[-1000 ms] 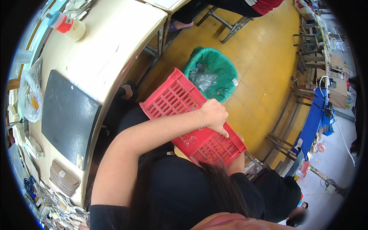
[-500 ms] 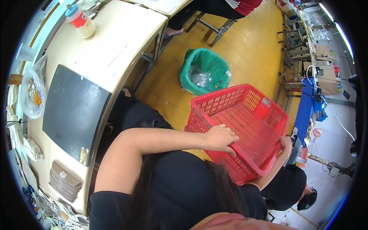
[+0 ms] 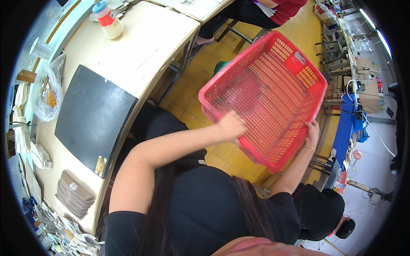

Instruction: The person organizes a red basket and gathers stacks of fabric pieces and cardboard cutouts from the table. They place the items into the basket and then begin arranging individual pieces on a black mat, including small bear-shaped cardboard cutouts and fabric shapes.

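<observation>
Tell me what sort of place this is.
Probably a small factory or assembly workshop: long worktable with a black mat and stacked cardboard pieces, more cluttered workbenches across a yellow floor.

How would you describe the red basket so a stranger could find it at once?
Right of the long cream worktable, above the yellow floor, the left hand and right hand grip a red plastic basket. It is the only slatted, open-topped crate, tilted and empty.

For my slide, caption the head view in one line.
Both hands, left hand and right hand, hold an empty red basket tilted above the yellow floor.
</observation>
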